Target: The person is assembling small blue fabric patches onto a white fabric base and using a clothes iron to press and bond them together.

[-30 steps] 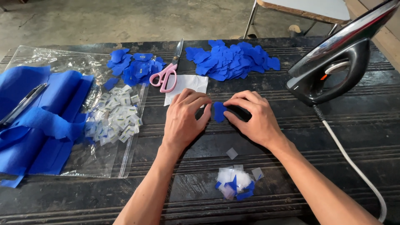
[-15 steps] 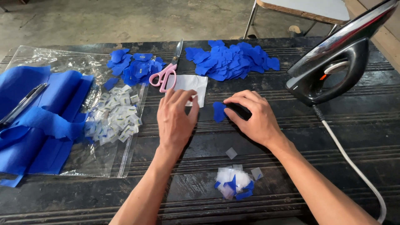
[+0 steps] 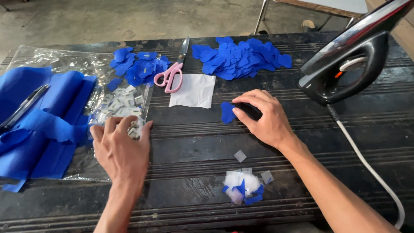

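My left hand (image 3: 120, 149) lies at the left of the dark table, its fingertips on a heap of small white tags (image 3: 121, 105) that rests on a clear plastic bag (image 3: 64, 64). My right hand (image 3: 264, 116) sits in the middle, thumb and fingers pressing a small blue fabric piece (image 3: 227, 112) flat on the table. A white square of cloth (image 3: 192, 90) lies just behind that piece. Whether the left fingers grip a tag is hidden.
Pink-handled scissors (image 3: 172, 73) lie between two piles of blue fabric cutouts (image 3: 241, 58) (image 3: 137, 65). Folded blue cloth (image 3: 39, 125) with a pen (image 3: 21, 110) covers the left edge. A black electric iron (image 3: 349, 64) stands at right, its white cord (image 3: 371, 168) trailing forward. Scraps (image 3: 243, 187) lie near me.
My left hand has left the blue piece and swung left to the heap of white tags. My right hand stays on the blue piece.
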